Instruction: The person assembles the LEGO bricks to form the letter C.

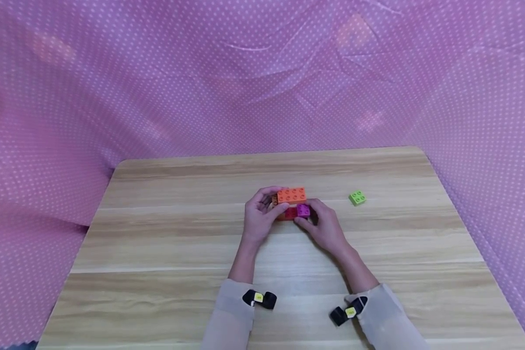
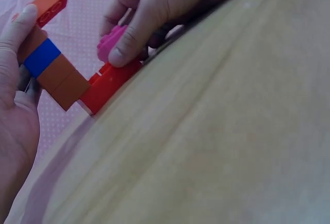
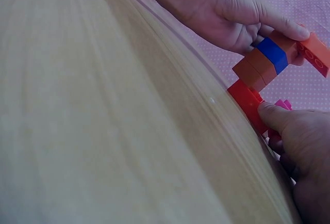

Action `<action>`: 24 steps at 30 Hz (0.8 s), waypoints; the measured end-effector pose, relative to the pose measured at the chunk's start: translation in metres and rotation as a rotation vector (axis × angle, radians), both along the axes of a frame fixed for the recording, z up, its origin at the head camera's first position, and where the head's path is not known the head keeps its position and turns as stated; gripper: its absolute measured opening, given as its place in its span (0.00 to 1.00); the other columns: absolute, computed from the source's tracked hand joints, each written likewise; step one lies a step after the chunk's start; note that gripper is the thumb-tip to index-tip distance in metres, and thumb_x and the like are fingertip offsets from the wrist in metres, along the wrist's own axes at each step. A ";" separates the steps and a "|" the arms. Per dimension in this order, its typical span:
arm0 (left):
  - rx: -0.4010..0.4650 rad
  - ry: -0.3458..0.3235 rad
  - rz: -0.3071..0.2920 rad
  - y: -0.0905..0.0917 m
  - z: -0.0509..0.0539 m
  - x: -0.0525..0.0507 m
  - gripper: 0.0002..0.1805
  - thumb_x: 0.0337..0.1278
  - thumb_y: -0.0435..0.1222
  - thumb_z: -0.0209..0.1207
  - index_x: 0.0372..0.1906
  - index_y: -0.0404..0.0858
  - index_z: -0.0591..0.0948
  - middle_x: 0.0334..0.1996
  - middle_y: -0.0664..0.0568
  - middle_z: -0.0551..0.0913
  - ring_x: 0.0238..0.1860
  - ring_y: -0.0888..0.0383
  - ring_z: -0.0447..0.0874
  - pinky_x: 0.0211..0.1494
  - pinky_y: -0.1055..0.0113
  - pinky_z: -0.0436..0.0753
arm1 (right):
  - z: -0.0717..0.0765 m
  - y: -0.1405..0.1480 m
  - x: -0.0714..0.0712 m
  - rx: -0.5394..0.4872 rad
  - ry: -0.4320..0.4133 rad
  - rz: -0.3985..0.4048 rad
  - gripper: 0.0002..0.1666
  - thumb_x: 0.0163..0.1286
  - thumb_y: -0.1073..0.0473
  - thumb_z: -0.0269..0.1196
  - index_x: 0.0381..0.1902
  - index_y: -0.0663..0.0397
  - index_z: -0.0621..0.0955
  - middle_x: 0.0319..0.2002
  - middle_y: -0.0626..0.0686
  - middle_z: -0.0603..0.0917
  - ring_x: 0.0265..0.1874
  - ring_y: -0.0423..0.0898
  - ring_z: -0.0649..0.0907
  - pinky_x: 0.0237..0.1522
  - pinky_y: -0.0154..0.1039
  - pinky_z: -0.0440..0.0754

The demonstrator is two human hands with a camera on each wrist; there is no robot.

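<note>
My left hand point(image 1: 257, 218) grips the upper part of a stack of toy building bricks between thumb and fingers. On top, a long orange brick point(image 1: 291, 195) juts out to the right. Below it the column shows brown-orange bricks point(image 2: 64, 87) with a blue brick point(image 2: 42, 58) among them. A red brick point(image 2: 111, 89) forms the base on the table and also extends rightward. My right hand point(image 1: 327, 228) pinches a magenta brick point(image 1: 303, 210) at the red brick's right end. Whether the magenta brick is fully pressed down I cannot tell.
A lime green brick point(image 1: 357, 198) lies on the wooden table point(image 1: 166, 243) to the right of both hands. Pink dotted cloth point(image 1: 262, 97) hangs behind the table and along its sides. Each sleeve carries a black wrist device point(image 1: 350, 311).
</note>
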State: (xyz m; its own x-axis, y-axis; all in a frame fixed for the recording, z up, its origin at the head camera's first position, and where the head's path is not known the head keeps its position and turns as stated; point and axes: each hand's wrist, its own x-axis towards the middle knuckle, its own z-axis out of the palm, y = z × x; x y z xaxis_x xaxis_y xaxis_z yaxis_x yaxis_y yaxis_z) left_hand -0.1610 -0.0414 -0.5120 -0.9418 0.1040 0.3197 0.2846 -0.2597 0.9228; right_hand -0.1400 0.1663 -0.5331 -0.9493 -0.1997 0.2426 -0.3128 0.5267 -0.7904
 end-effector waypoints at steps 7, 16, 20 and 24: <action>-0.082 0.048 0.028 -0.004 0.003 -0.002 0.21 0.59 0.30 0.74 0.57 0.37 0.86 0.55 0.45 0.89 0.59 0.46 0.87 0.63 0.57 0.86 | 0.002 -0.001 0.001 -0.003 -0.013 -0.001 0.26 0.68 0.60 0.76 0.61 0.52 0.82 0.53 0.51 0.86 0.51 0.46 0.84 0.53 0.47 0.84; -0.124 0.070 -0.002 -0.007 0.006 -0.003 0.20 0.60 0.26 0.73 0.57 0.36 0.86 0.55 0.45 0.90 0.59 0.47 0.87 0.64 0.54 0.86 | 0.001 0.001 0.001 0.001 -0.008 -0.002 0.27 0.67 0.60 0.76 0.62 0.52 0.82 0.53 0.52 0.86 0.52 0.47 0.84 0.54 0.48 0.84; -0.140 0.058 -0.020 -0.008 0.008 -0.002 0.20 0.61 0.27 0.73 0.58 0.37 0.85 0.55 0.45 0.89 0.58 0.48 0.87 0.62 0.55 0.87 | 0.000 0.001 0.001 0.001 -0.011 0.001 0.27 0.68 0.59 0.76 0.63 0.52 0.81 0.54 0.51 0.86 0.53 0.46 0.84 0.55 0.47 0.84; -0.160 0.054 -0.023 -0.008 0.007 -0.002 0.20 0.62 0.29 0.73 0.58 0.38 0.85 0.55 0.47 0.89 0.58 0.48 0.87 0.63 0.52 0.86 | -0.001 0.002 0.001 0.002 -0.009 0.004 0.27 0.69 0.59 0.75 0.63 0.52 0.81 0.54 0.51 0.86 0.52 0.46 0.84 0.54 0.47 0.84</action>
State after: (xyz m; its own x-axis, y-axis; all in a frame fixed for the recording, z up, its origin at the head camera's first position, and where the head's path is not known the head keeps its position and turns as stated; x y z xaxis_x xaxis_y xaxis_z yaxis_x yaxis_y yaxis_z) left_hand -0.1627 -0.0492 -0.5051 -0.9205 0.1787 0.3474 0.3306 -0.1174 0.9364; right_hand -0.1386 0.1687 -0.5345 -0.9507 -0.2040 0.2335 -0.3076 0.5270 -0.7922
